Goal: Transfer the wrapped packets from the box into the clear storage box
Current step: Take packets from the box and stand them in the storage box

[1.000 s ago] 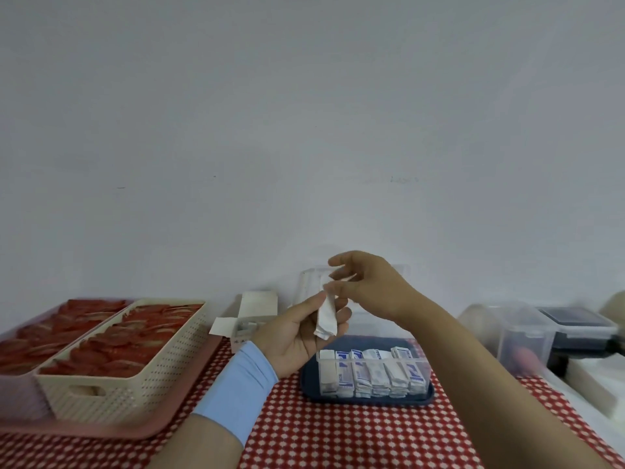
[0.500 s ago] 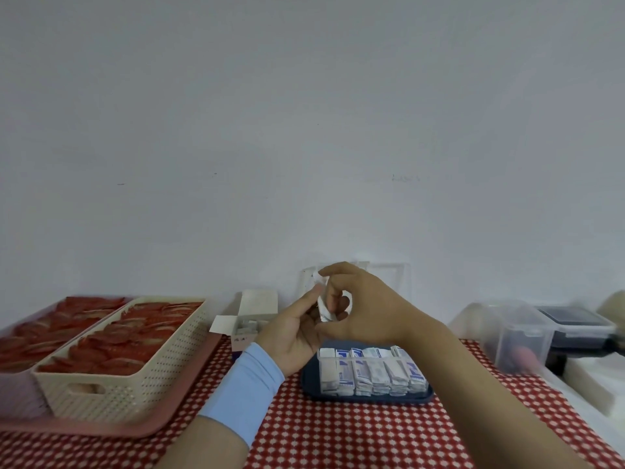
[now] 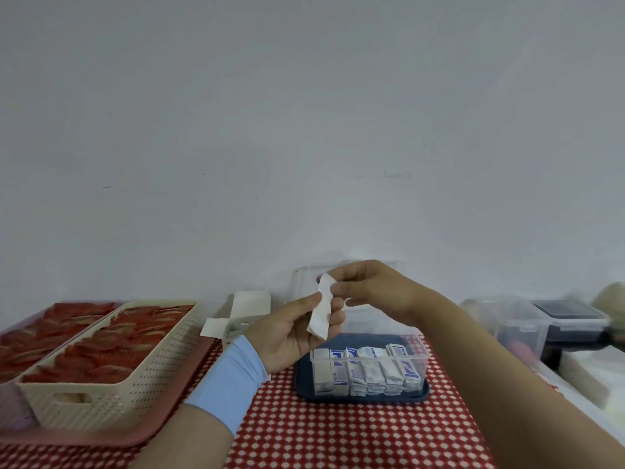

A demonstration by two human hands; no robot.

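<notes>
A white wrapped packet [image 3: 320,310] hangs upright in the air above the clear storage box [image 3: 421,353]. My left hand [image 3: 293,330] holds its lower part between thumb and fingers, and my right hand [image 3: 368,291] pinches its top end. The clear storage box stands on a dark blue tray [image 3: 362,394] and holds a row of several white-and-blue packets [image 3: 367,368] on edge. The small white cardboard box [image 3: 241,314] with open flaps sits behind my left hand, its inside partly hidden.
A cream perforated basket [image 3: 111,377] of red packets sits on a pink tray [image 3: 111,438] at the left, with more red packets behind. Clear lidded containers [image 3: 517,324] and a dark-lidded one [image 3: 571,321] stand at the right. A red-checked cloth [image 3: 355,434] covers the table.
Both hands kept the packet in the air and worked it between the fingers. It was bunched between the hands half a second ago and now hangs stretched out again.
</notes>
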